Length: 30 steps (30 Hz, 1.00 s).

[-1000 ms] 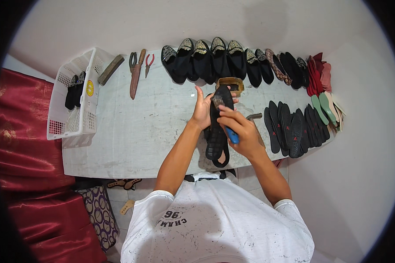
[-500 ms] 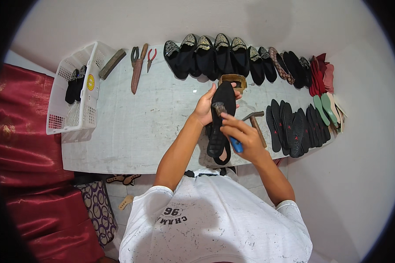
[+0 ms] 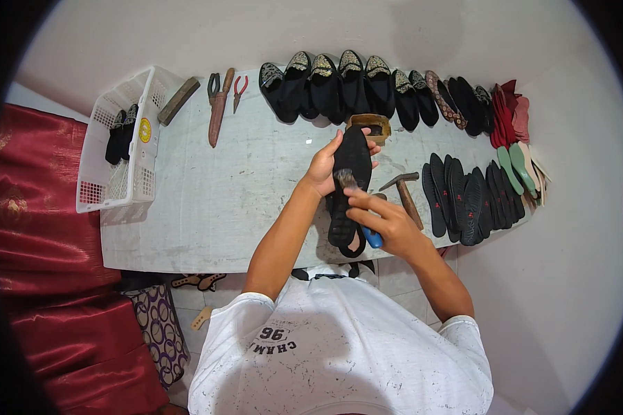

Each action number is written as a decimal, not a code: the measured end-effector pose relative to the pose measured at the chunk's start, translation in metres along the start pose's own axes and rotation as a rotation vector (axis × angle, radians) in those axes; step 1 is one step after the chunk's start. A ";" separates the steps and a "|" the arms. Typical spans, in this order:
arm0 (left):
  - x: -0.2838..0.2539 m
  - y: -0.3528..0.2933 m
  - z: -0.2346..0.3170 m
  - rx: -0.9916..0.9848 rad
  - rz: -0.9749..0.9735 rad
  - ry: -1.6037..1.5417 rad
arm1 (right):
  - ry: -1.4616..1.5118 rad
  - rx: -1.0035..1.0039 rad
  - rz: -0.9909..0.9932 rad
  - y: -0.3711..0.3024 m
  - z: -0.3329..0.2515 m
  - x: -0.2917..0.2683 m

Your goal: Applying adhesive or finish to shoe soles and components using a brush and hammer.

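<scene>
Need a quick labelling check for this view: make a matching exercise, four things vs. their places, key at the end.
1. white perforated plastic basket
2. blue-handled brush
3. small red-handled metal pliers
4. wooden-handled hammer

A. beside flat black soles
B. in the right hand
C. at the pale grey table's left end, black shoes inside
D. between the basket and the row of gold-patterned black shoes

Pairs: 1-C, 2-B, 3-D, 4-A

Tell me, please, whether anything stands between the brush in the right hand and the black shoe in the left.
Nothing visible does: the right hand holds the blue-handled brush with its bristle end seemingly against the black shoe, which the left hand supports. The hammer lies off to the right, not between them.
</scene>
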<state>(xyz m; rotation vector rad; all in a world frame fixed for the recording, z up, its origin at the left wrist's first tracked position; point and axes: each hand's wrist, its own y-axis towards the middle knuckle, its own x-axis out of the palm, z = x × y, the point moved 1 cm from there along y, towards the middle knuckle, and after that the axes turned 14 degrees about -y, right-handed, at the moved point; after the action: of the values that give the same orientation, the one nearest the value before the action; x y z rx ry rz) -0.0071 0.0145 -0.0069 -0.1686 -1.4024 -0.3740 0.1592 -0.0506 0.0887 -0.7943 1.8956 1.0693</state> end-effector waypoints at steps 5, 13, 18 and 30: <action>0.002 0.000 0.000 0.019 0.036 0.007 | 0.128 0.003 -0.095 0.004 0.017 -0.015; 0.000 -0.001 -0.002 0.015 0.045 0.031 | -0.050 -0.015 -0.004 0.001 0.010 -0.009; 0.003 0.001 -0.001 0.027 0.056 0.051 | 0.121 0.007 -0.035 -0.001 0.023 -0.021; 0.001 0.000 -0.002 0.012 0.063 0.012 | 0.237 0.005 -0.144 -0.014 0.007 -0.010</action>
<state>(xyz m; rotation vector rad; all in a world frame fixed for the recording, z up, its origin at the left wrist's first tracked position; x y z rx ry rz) -0.0055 0.0141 -0.0066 -0.2000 -1.3840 -0.3139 0.1781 -0.0493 0.0901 -1.0771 2.0000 0.9147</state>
